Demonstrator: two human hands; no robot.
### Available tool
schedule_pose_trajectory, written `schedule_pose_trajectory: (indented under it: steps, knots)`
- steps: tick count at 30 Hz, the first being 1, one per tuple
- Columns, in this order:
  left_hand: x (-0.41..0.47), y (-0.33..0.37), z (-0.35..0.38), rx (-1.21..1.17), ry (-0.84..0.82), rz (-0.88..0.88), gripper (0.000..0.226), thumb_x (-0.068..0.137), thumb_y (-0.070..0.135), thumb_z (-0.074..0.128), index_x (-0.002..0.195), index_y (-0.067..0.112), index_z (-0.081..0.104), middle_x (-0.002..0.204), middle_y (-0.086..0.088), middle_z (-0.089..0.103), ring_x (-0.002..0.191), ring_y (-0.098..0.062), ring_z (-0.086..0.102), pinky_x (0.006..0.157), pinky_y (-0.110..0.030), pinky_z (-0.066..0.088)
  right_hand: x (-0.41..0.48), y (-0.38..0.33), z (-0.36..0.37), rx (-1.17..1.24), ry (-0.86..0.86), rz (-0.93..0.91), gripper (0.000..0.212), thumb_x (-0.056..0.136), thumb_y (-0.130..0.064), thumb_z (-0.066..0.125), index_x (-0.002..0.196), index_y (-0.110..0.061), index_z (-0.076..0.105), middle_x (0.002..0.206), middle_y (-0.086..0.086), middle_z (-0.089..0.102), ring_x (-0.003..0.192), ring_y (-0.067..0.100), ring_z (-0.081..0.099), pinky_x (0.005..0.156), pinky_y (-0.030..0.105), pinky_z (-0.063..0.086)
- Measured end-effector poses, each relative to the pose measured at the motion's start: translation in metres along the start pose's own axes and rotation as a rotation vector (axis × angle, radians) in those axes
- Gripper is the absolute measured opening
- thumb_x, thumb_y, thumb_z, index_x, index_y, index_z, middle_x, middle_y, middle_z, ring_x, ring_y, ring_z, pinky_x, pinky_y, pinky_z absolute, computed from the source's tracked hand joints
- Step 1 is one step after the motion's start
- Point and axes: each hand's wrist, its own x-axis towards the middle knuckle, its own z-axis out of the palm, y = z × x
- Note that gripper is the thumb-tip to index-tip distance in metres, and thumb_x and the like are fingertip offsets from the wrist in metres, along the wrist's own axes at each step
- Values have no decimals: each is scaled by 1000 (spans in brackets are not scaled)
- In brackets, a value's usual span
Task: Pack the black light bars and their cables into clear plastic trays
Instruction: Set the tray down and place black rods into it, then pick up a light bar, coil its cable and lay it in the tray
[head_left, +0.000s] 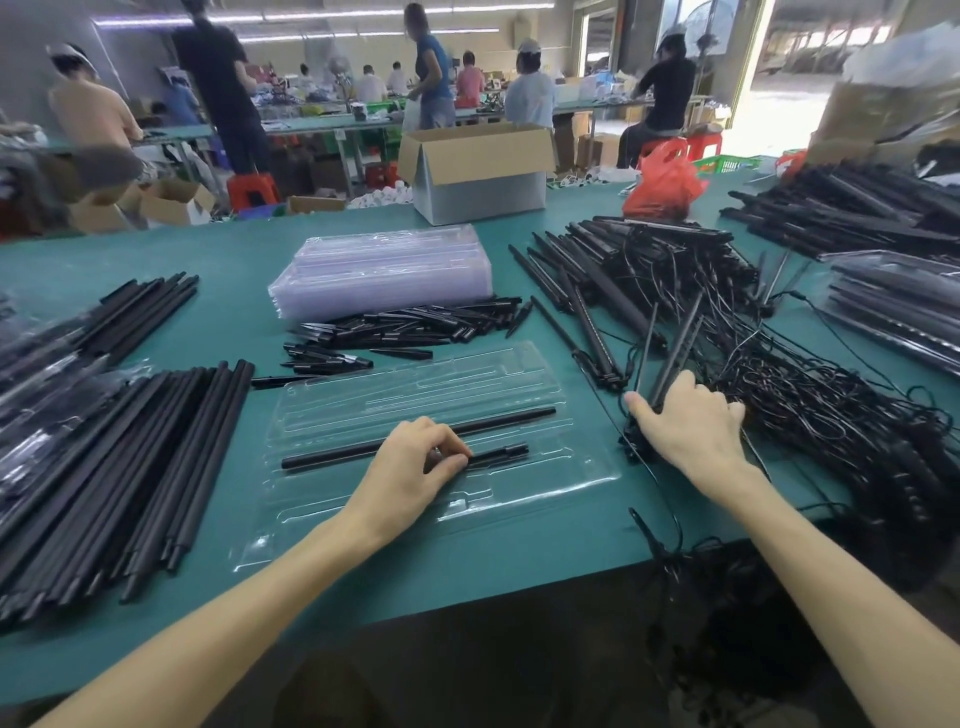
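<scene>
Left hand (415, 467) is down in the clear tray (545, 483) at the near edge of the green table (519, 561), thumb and forefinger pinching one end of a short black piece (501, 453) that lies in a slot. Just beyond it, a long black bar (498, 422) sits seated across the same tray. Over at the right side, the right hand (691, 421) lies palm-down on the near ends of two slim light bars (670, 353), thumb spread wide, fingers bent down into the tangle of cables (810, 410); whether it actually grips them I cannot tell, the palm covers that. Cables spill over the table's near edge. At the left edge lies a big heap of black rods (130, 467). Mid-table, a scatter of short black pieces (415, 325) lies against a stack of empty trays (384, 270). At the far edge stands an open cardboard box (478, 171), a red bag (665, 182) beside it.
</scene>
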Motion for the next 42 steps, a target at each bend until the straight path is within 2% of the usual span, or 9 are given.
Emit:
schedule_pose_trajectory:
  steps: [7, 11, 14, 22, 27, 31, 35, 39, 42]
  knots:
    - [0, 2, -1, 30, 0, 10, 5, 95, 23, 68, 99, 26, 71, 90, 16, 59, 90, -1, 52, 78, -13, 39, -7, -3, -21, 559, 9, 105, 19, 88, -27, 63, 92, -8, 63, 77, 9, 68, 82, 34, 64, 96, 53, 45]
    - [2, 2, -3, -12, 11, -6, 6, 96, 24, 66, 99, 27, 71, 90, 16, 62, 89, -5, 56, 80, -17, 42, -14, -17, -41, 603, 88, -35, 30, 89, -20, 67, 115, -5, 59, 107, 13, 61, 92, 29, 61, 91, 48, 52]
    - [3, 4, -6, -96, 57, -63, 9, 99, 24, 62, 101, 23, 71, 94, 14, 69, 92, -4, 62, 83, -23, 50, -25, -38, -55, 596, 158, -226, 30, 90, -15, 69, 116, -3, 60, 107, 8, 54, 86, 20, 57, 80, 33, 52]
    - [11, 31, -42, -742, 98, -154, 38, 103, 42, 47, 119, 13, 67, 110, -1, 76, 102, -19, 72, 83, -31, 58, -80, -115, -74, 669, 70, -513, 20, 91, -22, 69, 108, -17, 60, 95, -2, 52, 78, 12, 55, 72, 30, 48]
    - [14, 56, -56, -1006, -2, -308, 32, 91, 47, 66, 77, 21, 77, 83, 1, 72, 80, -17, 69, 66, -26, 55, -130, -153, -57, 439, 7, -673, 35, 92, -18, 66, 123, -10, 52, 108, 1, 42, 70, 25, 53, 60, 35, 43]
    - [2, 50, -57, -1005, 67, -406, 39, 98, 40, 62, 104, 1, 65, 111, -14, 71, 100, -36, 67, 96, -51, 52, -153, -166, -46, 577, -148, -768, 31, 95, -15, 59, 123, -5, 50, 111, 4, 42, 84, 23, 52, 72, 34, 48]
    - [-4, 39, -69, -889, 49, -411, 40, 104, 31, 52, 115, -3, 67, 92, -9, 74, 78, -20, 68, 65, -27, 58, -149, -159, -49, 798, -294, -795, 25, 96, -8, 59, 120, -8, 62, 108, 3, 56, 99, 15, 56, 93, 25, 46]
    - [-6, 29, -75, -797, -58, -379, 32, 105, 30, 52, 105, 1, 65, 87, -12, 69, 65, -21, 66, 59, -30, 56, -130, -147, -60, 881, -203, -730, 28, 98, -4, 57, 124, -12, 65, 106, -1, 63, 97, 5, 61, 81, 10, 48]
    - [-6, 24, -75, -783, -121, -360, 33, 104, 33, 52, 107, 3, 67, 81, -3, 67, 52, -17, 59, 46, -25, 48, -111, -136, -62, 805, -181, -682, 23, 99, -11, 58, 120, -14, 65, 105, -5, 65, 97, 3, 61, 82, 13, 48]
